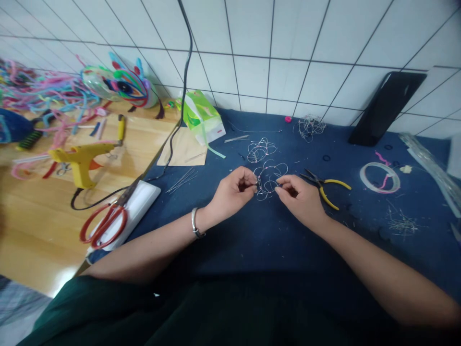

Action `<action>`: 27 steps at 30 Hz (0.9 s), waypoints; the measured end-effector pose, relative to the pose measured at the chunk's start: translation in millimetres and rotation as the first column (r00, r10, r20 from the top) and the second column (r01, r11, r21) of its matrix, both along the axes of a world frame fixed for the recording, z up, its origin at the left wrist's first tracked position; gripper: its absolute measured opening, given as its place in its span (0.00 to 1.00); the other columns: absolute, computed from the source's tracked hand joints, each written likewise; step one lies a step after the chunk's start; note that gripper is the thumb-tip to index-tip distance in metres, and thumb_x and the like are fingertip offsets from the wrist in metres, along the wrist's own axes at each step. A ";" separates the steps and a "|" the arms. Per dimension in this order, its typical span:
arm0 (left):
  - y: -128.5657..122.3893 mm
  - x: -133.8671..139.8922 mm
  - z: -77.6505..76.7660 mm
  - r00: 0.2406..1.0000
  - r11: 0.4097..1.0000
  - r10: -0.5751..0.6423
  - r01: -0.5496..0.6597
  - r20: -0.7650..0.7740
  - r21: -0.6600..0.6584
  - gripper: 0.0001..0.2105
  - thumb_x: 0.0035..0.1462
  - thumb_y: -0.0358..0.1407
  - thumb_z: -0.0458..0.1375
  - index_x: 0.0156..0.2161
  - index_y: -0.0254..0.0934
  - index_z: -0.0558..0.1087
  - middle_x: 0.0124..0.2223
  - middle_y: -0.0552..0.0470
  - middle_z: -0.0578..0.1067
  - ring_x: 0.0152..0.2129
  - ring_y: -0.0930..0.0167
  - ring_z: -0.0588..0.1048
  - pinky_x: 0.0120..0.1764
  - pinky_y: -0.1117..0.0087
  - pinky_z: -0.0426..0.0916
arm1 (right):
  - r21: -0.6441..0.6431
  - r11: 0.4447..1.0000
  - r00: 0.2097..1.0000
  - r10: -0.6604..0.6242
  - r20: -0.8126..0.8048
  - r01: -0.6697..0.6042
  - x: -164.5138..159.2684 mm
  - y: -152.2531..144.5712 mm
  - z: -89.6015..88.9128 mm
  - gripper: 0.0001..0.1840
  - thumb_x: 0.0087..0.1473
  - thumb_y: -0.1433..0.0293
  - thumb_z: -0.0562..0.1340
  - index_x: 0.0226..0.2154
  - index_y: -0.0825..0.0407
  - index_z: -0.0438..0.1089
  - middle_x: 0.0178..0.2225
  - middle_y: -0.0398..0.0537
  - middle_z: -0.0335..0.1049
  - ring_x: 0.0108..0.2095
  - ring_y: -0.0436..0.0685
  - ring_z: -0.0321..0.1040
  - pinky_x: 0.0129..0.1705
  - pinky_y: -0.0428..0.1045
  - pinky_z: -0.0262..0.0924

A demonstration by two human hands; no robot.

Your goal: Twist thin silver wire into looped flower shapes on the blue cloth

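Note:
Over the dark blue cloth, my left hand (pixel 236 191) and my right hand (pixel 299 196) face each other. Between them is a looped piece of thin wire (pixel 271 186) with small pinkish spots. My left finger and thumb pinch its left side; my right finger and thumb pinch its right side. A similar bent wire shape (pixel 261 150) lies just beyond. Close to my right hand rest pliers with yellow handles (pixel 331 188), jaws apart. Several straight wires (pixel 182 180) lie to the left of my left hand.
Red-handled scissors (pixel 104 226) rest on a white power strip (pixel 144 199). A yellow glue gun (pixel 81 161) stands on the wooden table, its black cord hanging nearby. A phone (pixel 387 108) leans on the tiled wall. A tape roll (pixel 380 178) and wire clippings (pixel 401 223) lie right.

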State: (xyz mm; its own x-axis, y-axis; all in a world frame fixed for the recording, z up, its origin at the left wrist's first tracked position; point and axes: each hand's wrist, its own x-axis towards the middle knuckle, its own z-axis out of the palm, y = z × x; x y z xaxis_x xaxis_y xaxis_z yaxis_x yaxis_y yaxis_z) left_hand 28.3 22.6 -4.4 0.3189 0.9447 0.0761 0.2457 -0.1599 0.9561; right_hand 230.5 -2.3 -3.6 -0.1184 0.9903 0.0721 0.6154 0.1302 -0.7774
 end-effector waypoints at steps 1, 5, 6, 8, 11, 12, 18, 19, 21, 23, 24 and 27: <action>-1.0 0.4 0.5 1.000 1.000 -0.004 0.005 -0.010 0.010 0.08 0.51 0.27 0.57 0.37 0.36 0.66 0.32 0.53 0.69 0.29 0.75 0.69 0.33 0.71 0.65 | -0.004 1.000 0.999 0.023 0.038 -0.023 0.0 0.4 -1.2 0.13 0.54 0.66 0.58 0.43 0.48 0.69 0.28 0.43 0.70 0.29 0.53 0.67 0.36 0.50 0.61; -3.6 0.8 -1.1 0.999 0.998 -0.019 0.022 -0.045 0.054 0.08 0.51 0.27 0.57 0.37 0.38 0.67 0.32 0.53 0.70 0.30 0.75 0.69 0.34 0.72 0.65 | -0.032 0.994 0.972 0.108 0.211 -0.103 -0.8 2.2 -5.7 0.20 0.56 0.65 0.56 0.51 0.49 0.65 0.31 0.46 0.73 0.32 0.56 0.69 0.35 0.51 0.62; -4.0 0.9 -2.1 0.999 0.998 -0.023 0.026 -0.047 0.062 0.08 0.51 0.27 0.57 0.37 0.38 0.67 0.32 0.53 0.70 0.30 0.75 0.69 0.34 0.72 0.65 | -0.027 0.993 0.962 0.119 0.245 -0.116 -1.4 2.5 -6.1 0.20 0.57 0.65 0.55 0.52 0.49 0.65 0.34 0.47 0.74 0.33 0.57 0.70 0.36 0.52 0.62; -4.2 1.0 -4.3 0.998 0.997 -0.032 0.036 -0.047 0.071 0.07 0.52 0.27 0.57 0.38 0.38 0.67 0.32 0.53 0.70 0.30 0.75 0.68 0.34 0.72 0.65 | -0.017 0.990 0.942 0.135 0.307 -0.137 -2.9 3.0 -6.1 0.20 0.59 0.65 0.53 0.52 0.50 0.64 0.40 0.50 0.74 0.37 0.59 0.71 0.37 0.53 0.62; -4.1 1.4 -7.1 0.998 0.996 -0.052 0.056 -0.041 0.077 0.08 0.52 0.27 0.56 0.38 0.38 0.67 0.33 0.53 0.69 0.29 0.75 0.68 0.34 0.71 0.64 | -0.023 0.988 0.904 0.149 0.401 -0.152 -5.9 4.3 -5.2 0.20 0.60 0.65 0.51 0.53 0.52 0.63 0.43 0.54 0.74 0.40 0.63 0.72 0.37 0.54 0.62; -3.9 1.6 -7.9 0.997 0.995 -0.059 0.062 -0.039 0.077 0.08 0.52 0.26 0.56 0.38 0.38 0.67 0.33 0.53 0.69 0.29 0.75 0.68 0.34 0.71 0.64 | -0.027 0.988 0.893 0.149 0.425 -0.152 -6.9 5.1 -5.1 0.20 0.60 0.65 0.51 0.53 0.52 0.63 0.43 0.55 0.74 0.40 0.64 0.72 0.36 0.55 0.62; -1.7 2.5 -11.2 0.998 0.996 -0.066 0.067 -0.016 0.057 0.09 0.52 0.26 0.57 0.38 0.38 0.67 0.33 0.53 0.69 0.29 0.75 0.68 0.34 0.72 0.64 | -0.084 0.987 0.878 0.159 0.451 -0.136 -9.4 13.1 -6.1 0.20 0.59 0.63 0.52 0.52 0.49 0.64 0.37 0.52 0.76 0.34 0.62 0.72 0.31 0.52 0.59; -1.1 2.8 -11.4 0.998 0.996 -0.068 0.068 -0.005 0.050 0.08 0.52 0.26 0.57 0.38 0.38 0.67 0.33 0.53 0.69 0.29 0.75 0.68 0.33 0.72 0.64 | -0.093 0.987 0.881 0.160 0.445 -0.132 -9.2 14.6 -6.3 0.19 0.59 0.63 0.52 0.52 0.49 0.64 0.35 0.51 0.76 0.34 0.62 0.72 0.30 0.52 0.58; 0.2 3.7 -11.4 0.997 0.997 -0.070 0.069 0.024 0.035 0.08 0.52 0.26 0.57 0.37 0.37 0.67 0.32 0.54 0.68 0.29 0.76 0.67 0.32 0.73 0.64 | -0.119 0.986 0.889 0.158 0.429 -0.118 -8.6 17.4 -6.5 0.18 0.58 0.63 0.54 0.49 0.49 0.66 0.32 0.50 0.75 0.32 0.60 0.71 0.28 0.50 0.55; 1.5 4.5 -11.4 0.996 0.997 -0.074 0.073 0.056 0.017 0.07 0.52 0.27 0.57 0.37 0.37 0.67 0.32 0.54 0.68 0.28 0.76 0.67 0.31 0.73 0.64 | -0.148 0.984 0.906 0.148 0.397 -0.096 -7.9 19.6 -6.4 0.15 0.56 0.63 0.56 0.45 0.48 0.66 0.29 0.48 0.74 0.29 0.58 0.69 0.26 0.49 0.52; 2.1 4.8 -11.6 0.995 0.997 -0.076 0.076 0.069 0.006 0.07 0.52 0.27 0.57 0.37 0.37 0.67 0.31 0.54 0.68 0.28 0.77 0.67 0.31 0.74 0.64 | -0.157 0.984 0.917 0.141 0.374 -0.087 -7.4 20.5 -6.4 0.13 0.55 0.64 0.57 0.43 0.48 0.66 0.28 0.46 0.73 0.27 0.57 0.68 0.26 0.49 0.51; 3.5 4.8 -13.0 0.992 0.996 -0.077 0.080 0.101 -0.025 0.06 0.53 0.28 0.57 0.37 0.37 0.67 0.30 0.55 0.68 0.26 0.77 0.67 0.30 0.74 0.63 | -0.156 0.984 0.951 0.122 0.284 -0.080 -5.4 21.6 -6.6 0.08 0.52 0.65 0.59 0.37 0.47 0.66 0.25 0.41 0.71 0.24 0.53 0.65 0.25 0.47 0.48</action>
State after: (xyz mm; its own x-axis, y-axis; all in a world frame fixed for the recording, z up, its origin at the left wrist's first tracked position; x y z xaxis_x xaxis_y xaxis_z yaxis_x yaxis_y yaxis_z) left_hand 33.2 26.1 -17.4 0.3842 0.9194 0.0843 0.1364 -0.1468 0.9797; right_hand 225.1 19.3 -10.2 -0.2132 0.9696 -0.1200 0.8067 0.1054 -0.5814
